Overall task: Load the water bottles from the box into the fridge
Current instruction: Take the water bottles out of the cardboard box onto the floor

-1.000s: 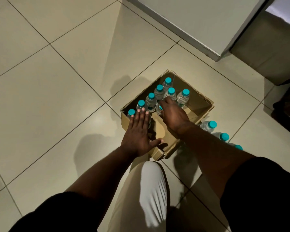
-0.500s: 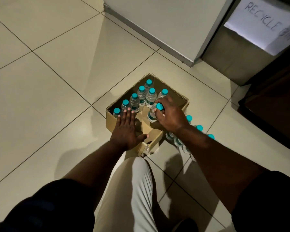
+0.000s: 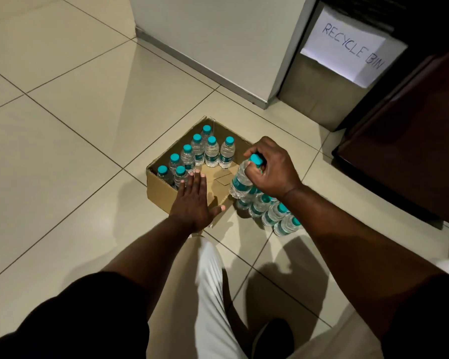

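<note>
Clear bottles (image 3: 211, 152), teal caps and label bands; brown cardboard box (image 3: 161, 191); beige floor tiles (image 3: 62, 141)

The scene is dim and warm-toned. The pale floor tiles (image 3: 62, 156) carry soft sheen toward 10 o'clock, while the sleeves at 5 and 7 o'clock sink into near black. Arm shadows fall toward 5 o'clock, suggesting light from 11 o'clock. Wide-angle bending curves tile lines near edges; focus stays fairly sharp centrally.
</note>
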A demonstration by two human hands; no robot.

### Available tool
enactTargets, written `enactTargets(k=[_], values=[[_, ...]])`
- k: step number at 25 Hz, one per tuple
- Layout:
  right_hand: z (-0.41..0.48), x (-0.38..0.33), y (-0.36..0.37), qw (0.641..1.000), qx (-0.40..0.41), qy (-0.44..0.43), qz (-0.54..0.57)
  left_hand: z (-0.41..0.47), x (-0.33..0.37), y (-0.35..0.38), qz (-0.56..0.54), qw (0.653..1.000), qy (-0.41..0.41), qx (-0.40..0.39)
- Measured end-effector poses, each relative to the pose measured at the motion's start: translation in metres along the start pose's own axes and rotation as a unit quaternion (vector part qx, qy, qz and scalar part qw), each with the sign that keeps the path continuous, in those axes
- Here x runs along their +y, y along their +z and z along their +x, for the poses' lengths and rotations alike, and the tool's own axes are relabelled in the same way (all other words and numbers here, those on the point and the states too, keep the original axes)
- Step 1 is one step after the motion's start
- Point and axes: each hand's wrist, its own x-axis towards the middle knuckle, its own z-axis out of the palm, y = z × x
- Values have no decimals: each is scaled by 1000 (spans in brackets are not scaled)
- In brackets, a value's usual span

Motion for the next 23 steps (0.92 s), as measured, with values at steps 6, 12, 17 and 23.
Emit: enactTargets(k=[6,12,17,23], values=[[-35,26,30,991,-100,84,-28,-7,-8,8,3,1000,3,-16],[-47,59,68,966,-181,152,-101,-2,-18,17,-28,999,20,-6],[-51,71,88,955,-210,163,-130,4,-26,20,-21,999,38,-1],[-58,75,91,953,-207,175,-134,3,-28,19,-19,999,45,8]])
